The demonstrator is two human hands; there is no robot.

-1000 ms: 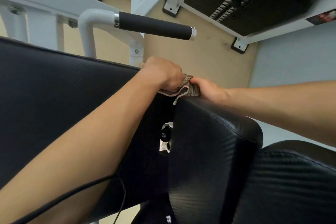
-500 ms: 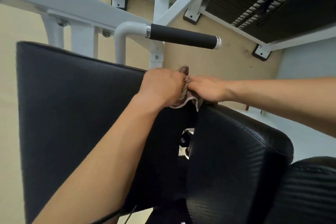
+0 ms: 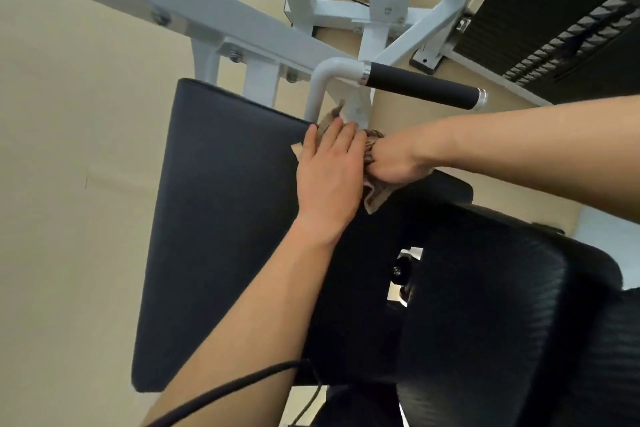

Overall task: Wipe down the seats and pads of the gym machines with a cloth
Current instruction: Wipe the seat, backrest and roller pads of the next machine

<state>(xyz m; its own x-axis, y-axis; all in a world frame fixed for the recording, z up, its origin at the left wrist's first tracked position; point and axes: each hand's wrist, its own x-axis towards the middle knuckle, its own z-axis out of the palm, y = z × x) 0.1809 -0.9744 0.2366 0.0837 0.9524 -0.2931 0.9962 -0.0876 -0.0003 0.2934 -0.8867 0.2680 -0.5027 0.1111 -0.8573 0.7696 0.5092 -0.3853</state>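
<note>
A head-worn camera looks down over black gym padding. Nearest, at the bottom edge, a thin black cable (image 3: 221, 388) crosses the bare left forearm. To the lower right sits a rounded black seat pad (image 3: 502, 305) with a textured cover. A small gap beside it shows a metal bolt (image 3: 398, 270).

To the left lies a large flat black pad (image 3: 221, 218), set at a slant, with pale beige floor (image 3: 62, 184) around it.

Further on, both hands meet at the flat pad's far right corner. The left hand (image 3: 329, 170) lies palm down, its fingers (image 3: 341, 133) stretched out flat and pressing a brownish patterned cloth (image 3: 375, 196) against the pad's upper edge. The right hand (image 3: 394, 159) comes in from the right, its fingers curled closed around a bunched part of the same cloth. A loose corner of the cloth hangs down between the two pads.

Just beyond the hands, a white bent tube ends in a black foam handle (image 3: 420, 88) with chrome rings. Behind it stand white frame beams (image 3: 221, 17) with bolts. Farthest away, at the upper right, is a dark weight stack (image 3: 561, 35).
</note>
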